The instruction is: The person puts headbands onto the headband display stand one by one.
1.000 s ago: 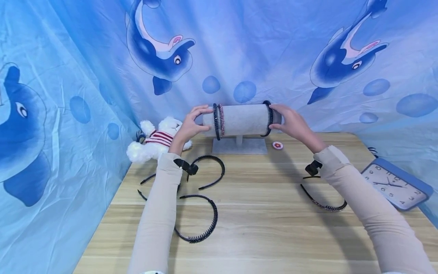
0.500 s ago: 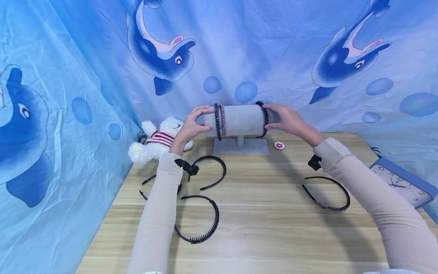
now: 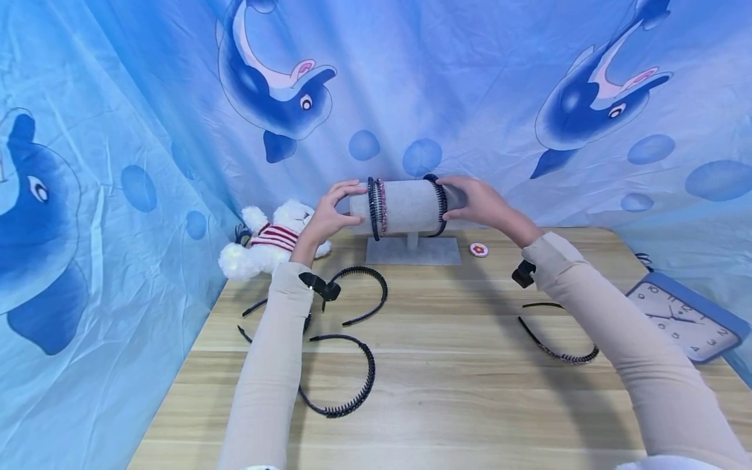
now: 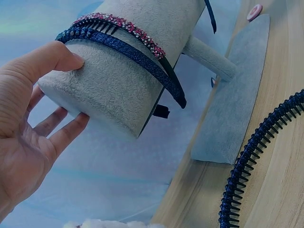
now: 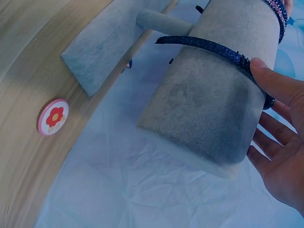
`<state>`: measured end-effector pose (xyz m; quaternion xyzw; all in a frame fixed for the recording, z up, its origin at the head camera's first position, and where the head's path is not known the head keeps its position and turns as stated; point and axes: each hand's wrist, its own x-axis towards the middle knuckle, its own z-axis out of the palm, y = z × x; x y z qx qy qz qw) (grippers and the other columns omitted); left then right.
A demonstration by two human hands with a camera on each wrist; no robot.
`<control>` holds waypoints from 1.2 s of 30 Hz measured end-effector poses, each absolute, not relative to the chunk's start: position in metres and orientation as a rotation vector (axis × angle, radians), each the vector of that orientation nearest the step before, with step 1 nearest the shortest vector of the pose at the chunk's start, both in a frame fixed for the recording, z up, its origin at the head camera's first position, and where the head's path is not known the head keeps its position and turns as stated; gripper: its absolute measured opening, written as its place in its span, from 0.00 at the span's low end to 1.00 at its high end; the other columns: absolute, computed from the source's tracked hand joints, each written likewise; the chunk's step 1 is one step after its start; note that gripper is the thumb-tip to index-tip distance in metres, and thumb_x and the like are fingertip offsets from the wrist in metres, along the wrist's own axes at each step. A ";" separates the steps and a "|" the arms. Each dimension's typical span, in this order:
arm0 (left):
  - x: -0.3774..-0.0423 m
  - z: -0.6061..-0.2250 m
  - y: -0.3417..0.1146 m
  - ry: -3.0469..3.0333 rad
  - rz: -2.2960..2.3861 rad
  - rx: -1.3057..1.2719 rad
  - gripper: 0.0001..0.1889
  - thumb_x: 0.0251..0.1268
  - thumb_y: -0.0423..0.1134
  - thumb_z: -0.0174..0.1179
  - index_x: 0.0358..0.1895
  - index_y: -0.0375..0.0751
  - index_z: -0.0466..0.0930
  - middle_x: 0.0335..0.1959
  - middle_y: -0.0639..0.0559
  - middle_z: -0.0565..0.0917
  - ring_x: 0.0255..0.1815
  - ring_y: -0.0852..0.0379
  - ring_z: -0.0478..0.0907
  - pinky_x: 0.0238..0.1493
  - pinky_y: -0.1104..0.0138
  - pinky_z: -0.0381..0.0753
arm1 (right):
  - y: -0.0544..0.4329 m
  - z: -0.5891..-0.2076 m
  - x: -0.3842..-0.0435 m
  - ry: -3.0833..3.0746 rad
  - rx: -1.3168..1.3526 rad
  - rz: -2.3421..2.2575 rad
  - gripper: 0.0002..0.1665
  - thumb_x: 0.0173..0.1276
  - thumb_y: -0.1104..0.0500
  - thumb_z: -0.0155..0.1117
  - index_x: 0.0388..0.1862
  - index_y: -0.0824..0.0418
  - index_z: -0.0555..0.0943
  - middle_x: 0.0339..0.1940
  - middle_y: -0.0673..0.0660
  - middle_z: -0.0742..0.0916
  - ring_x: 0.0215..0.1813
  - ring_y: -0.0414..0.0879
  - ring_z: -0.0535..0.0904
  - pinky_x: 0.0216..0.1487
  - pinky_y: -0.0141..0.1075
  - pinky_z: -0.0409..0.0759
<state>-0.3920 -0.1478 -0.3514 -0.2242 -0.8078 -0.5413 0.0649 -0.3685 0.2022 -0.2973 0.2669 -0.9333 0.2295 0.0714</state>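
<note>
A grey plush-covered headband stand [image 3: 407,205] has a horizontal roll on a post and flat base. My left hand [image 3: 328,219] holds the roll's left end, thumb on its front and fingers behind, as the left wrist view shows. Beside it, a dark blue headband [image 4: 128,54] and a pink-jewelled headband [image 4: 124,26] sit round the roll. Toward the right, another dark blue headband [image 5: 211,46] arches over the roll. My right hand [image 3: 484,203] grips this one, its thumb on the band and fingers on the far side, partly hidden by the roll.
Several black toothed headbands [image 3: 371,378] lie on the wooden table [image 3: 446,405] at left, partly under the left sleeve. One headband [image 3: 564,358] lies at right near a blue clock [image 3: 684,320]. A white plush toy [image 3: 273,241] and a flower badge [image 3: 478,250] flank the stand.
The right hand has moved left along the roll, bringing the dark blue headband with it toward the middle. The left hand stays at the roll's left end.
</note>
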 end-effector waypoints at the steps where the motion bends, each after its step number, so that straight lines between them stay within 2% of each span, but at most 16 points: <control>1: -0.392 -0.351 -0.148 -2.435 -1.637 -0.679 0.32 0.52 0.27 0.72 0.64 0.48 0.80 0.76 0.58 0.67 0.80 0.51 0.58 0.81 0.39 0.52 | 0.201 -0.297 -0.369 -2.806 0.804 0.700 0.47 0.57 0.58 0.80 0.75 0.60 0.70 0.76 0.65 0.73 0.77 0.65 0.66 0.76 0.61 0.66; 10: -0.393 -0.350 -0.148 -2.437 -1.637 -0.670 0.32 0.53 0.27 0.72 0.64 0.47 0.80 0.76 0.58 0.67 0.80 0.53 0.58 0.82 0.45 0.52 | 0.192 -0.291 -0.372 -2.812 0.816 0.717 0.47 0.57 0.58 0.80 0.75 0.60 0.70 0.76 0.65 0.73 0.77 0.64 0.65 0.77 0.61 0.65; 14: -0.393 -0.348 -0.147 -2.454 -1.638 -0.660 0.33 0.54 0.27 0.72 0.66 0.48 0.78 0.78 0.58 0.65 0.81 0.52 0.56 0.82 0.43 0.50 | 0.188 -0.290 -0.374 -2.821 0.813 0.726 0.47 0.57 0.58 0.80 0.74 0.61 0.70 0.76 0.65 0.73 0.77 0.64 0.65 0.78 0.60 0.64; 19: -0.380 -0.339 -0.144 -2.487 -1.643 -0.651 0.33 0.56 0.26 0.70 0.68 0.43 0.76 0.80 0.53 0.63 0.83 0.47 0.52 0.82 0.39 0.46 | 0.187 -0.291 -0.373 -2.825 0.807 0.742 0.47 0.57 0.58 0.80 0.74 0.61 0.70 0.76 0.65 0.73 0.78 0.64 0.65 0.78 0.59 0.64; 26: -0.363 -0.330 -0.141 -2.508 -1.654 -0.634 0.33 0.55 0.25 0.69 0.68 0.41 0.76 0.79 0.51 0.63 0.82 0.46 0.52 0.82 0.39 0.46 | 0.185 -0.295 -0.369 -2.821 0.813 0.760 0.47 0.57 0.59 0.80 0.75 0.62 0.69 0.76 0.66 0.73 0.78 0.64 0.64 0.79 0.60 0.63; 31: -0.364 -0.330 -0.141 -2.503 -1.651 -0.637 0.33 0.54 0.25 0.69 0.67 0.41 0.76 0.80 0.51 0.63 0.82 0.47 0.52 0.82 0.39 0.46 | 0.182 -0.294 -0.372 -2.804 0.842 0.722 0.48 0.58 0.58 0.80 0.76 0.61 0.69 0.76 0.65 0.73 0.77 0.63 0.67 0.78 0.58 0.65; 36: -0.366 -0.329 -0.142 -2.483 -1.667 -0.659 0.32 0.54 0.25 0.70 0.67 0.39 0.76 0.79 0.48 0.63 0.82 0.45 0.53 0.82 0.39 0.46 | 0.177 -0.292 -0.374 -2.800 0.873 0.704 0.47 0.58 0.57 0.80 0.75 0.62 0.69 0.75 0.65 0.74 0.77 0.63 0.67 0.79 0.58 0.63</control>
